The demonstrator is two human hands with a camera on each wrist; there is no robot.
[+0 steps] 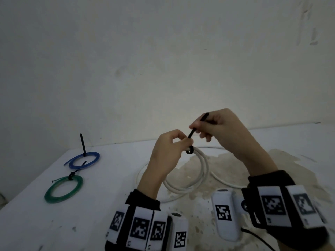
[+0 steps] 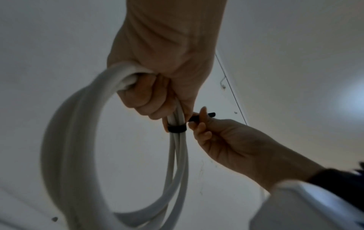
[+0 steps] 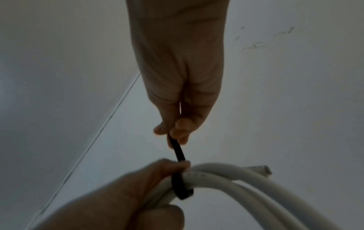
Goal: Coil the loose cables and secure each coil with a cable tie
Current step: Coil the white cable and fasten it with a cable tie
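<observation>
Left hand [image 1: 167, 151] grips the white coil [image 1: 197, 171], right hand [image 1: 217, 129] pinches the tie [image 1: 192, 135] tail; cinching seems nearly done, needing one firm pull.

White table [image 1: 108, 196], stained patch, blue coil [image 1: 84, 160], green coil [image 1: 63, 189], both tied

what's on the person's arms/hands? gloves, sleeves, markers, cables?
No gloves: both the left hand and right hand are bare. Each wrist wears a black band carrying white square tags printed with black fiducial patterns, plus a white rounded camera pod. A black cable trails from the right pod.
</observation>
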